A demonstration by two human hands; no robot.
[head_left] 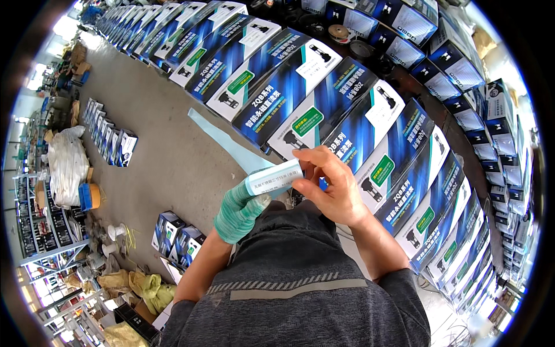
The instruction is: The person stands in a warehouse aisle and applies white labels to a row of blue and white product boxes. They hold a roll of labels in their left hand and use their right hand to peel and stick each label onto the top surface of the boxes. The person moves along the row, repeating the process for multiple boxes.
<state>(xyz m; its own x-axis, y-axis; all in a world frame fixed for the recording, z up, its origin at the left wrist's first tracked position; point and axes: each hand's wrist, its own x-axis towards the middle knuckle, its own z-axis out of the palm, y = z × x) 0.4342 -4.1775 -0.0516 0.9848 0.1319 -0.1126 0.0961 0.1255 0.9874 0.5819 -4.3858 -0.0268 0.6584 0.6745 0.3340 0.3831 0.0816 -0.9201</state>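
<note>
The gloved left hand (236, 211) is clamped on a label roll (273, 180), while the bare right hand (336, 188) has its thumb and index finger curled at the roll's right end. Whether those 2 fingertips pinch a label's edge or only rest by it, I cannot tell. The 2 hands meet at the roll, in front of the body. To work it well, the left grip should probably stay firm without crushing the roll, and the bare fingertips should lift any label slowly by 1 corner, keeping it flat. The roll looks pale, with dark print on its near face; 1 light-blue backing strip (224, 142) trails beyond the left hand. Printed pump cartons (277, 69) stand beyond the right hand.
</note>
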